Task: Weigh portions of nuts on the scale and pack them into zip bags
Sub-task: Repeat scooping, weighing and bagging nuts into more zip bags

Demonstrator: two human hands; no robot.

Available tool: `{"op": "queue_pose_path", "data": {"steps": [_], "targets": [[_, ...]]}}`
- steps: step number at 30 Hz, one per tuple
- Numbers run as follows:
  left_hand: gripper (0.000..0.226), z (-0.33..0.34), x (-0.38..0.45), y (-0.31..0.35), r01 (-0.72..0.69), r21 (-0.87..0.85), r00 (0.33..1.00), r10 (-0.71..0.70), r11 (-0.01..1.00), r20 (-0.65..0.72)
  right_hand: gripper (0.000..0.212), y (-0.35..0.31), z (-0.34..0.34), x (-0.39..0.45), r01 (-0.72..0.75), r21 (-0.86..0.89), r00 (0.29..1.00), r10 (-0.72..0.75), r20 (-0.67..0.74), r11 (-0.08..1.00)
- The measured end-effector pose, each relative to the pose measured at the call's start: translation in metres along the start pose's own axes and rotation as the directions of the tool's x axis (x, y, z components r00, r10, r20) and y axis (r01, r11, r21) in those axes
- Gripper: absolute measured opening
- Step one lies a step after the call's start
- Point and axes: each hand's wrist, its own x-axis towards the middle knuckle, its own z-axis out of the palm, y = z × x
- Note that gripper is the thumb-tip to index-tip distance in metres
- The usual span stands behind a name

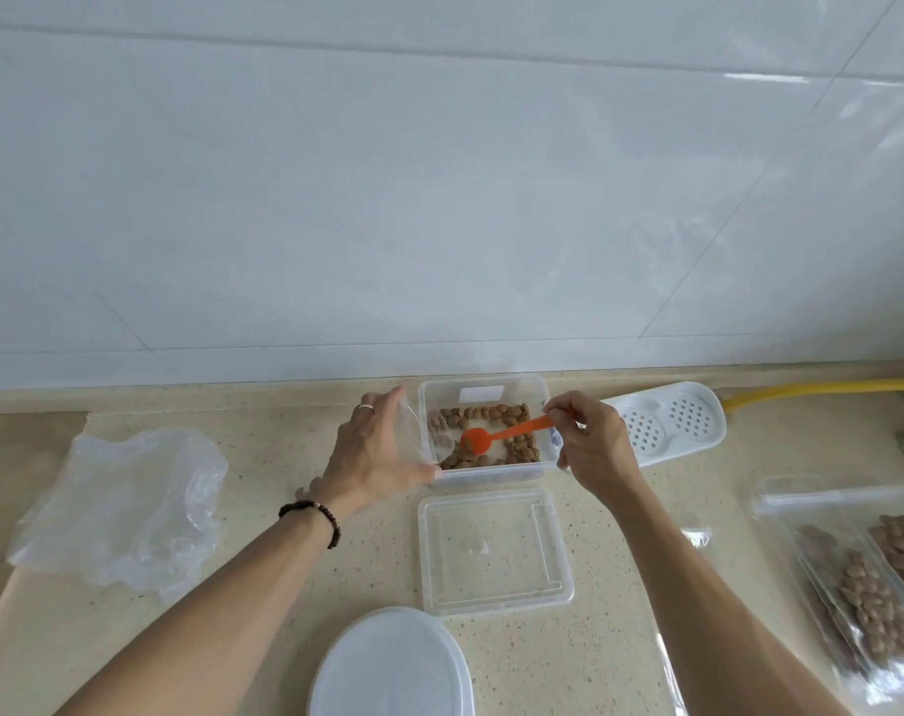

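Note:
A clear square container stands near the wall on the counter, with brown nuts along its inner edges. My right hand grips the handle of an orange spoon, whose bowl holds a few nuts above the container's middle. My left hand holds a clear zip bag against the container's left wall; whether the bag's mouth is open I cannot tell. Filled zip bags of nuts lie at the right. No scale shows.
The container's clear square lid lies in front of it. A round white lid sits at the bottom edge. Crumpled clear plastic lies at the left. A white perforated tray and a yellow hose are at the back right.

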Motion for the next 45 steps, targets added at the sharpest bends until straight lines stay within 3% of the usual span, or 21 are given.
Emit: {"op": "queue_pose_path", "data": {"steps": [4,7,17,28,33,38,41,45], "targets": [[0.116,-0.001,-0.001,0.002,0.003,0.006,1.000,-0.003,1.000,0.012,0.013,0.006,0.007,-0.002,-0.041,0.019,0.990,0.038,0.133,0.999],[0.116,-0.001,-0.001,0.002,-0.002,0.017,1.000,0.001,1.000,0.011,0.013,0.008,0.013,-0.002,-0.134,0.097,0.982,0.119,0.145,0.986],[0.114,-0.001,-0.002,0.001,-0.008,0.043,1.000,0.008,0.999,-0.003,0.013,0.009,0.015,-0.001,-0.334,0.322,0.935,0.354,-0.002,0.886],[0.105,-0.002,0.001,0.010,-0.052,0.065,0.998,0.054,0.997,-0.022,0.011,0.000,-0.013,0.006,-0.281,0.420,0.922,0.363,-0.130,0.863],[0.101,-0.002,0.008,0.021,-0.050,0.059,0.998,0.052,0.997,-0.031,0.012,-0.036,-0.030,0.006,-0.175,0.394,0.952,0.257,-0.167,0.902],[0.106,0.000,0.011,0.027,-0.051,-0.003,0.998,0.051,0.999,-0.041,0.013,-0.074,-0.020,-0.010,0.050,0.146,0.995,-0.036,-0.097,0.988],[0.104,-0.003,0.008,0.029,-0.061,-0.058,0.997,0.058,0.996,-0.060,0.022,-0.087,-0.012,-0.017,0.219,0.044,0.976,-0.219,-0.020,0.975],[0.104,-0.012,0.001,0.027,-0.069,-0.125,0.996,0.061,0.990,-0.067,0.018,-0.100,-0.012,-0.024,0.325,-0.075,0.946,-0.325,0.016,0.943]]}}
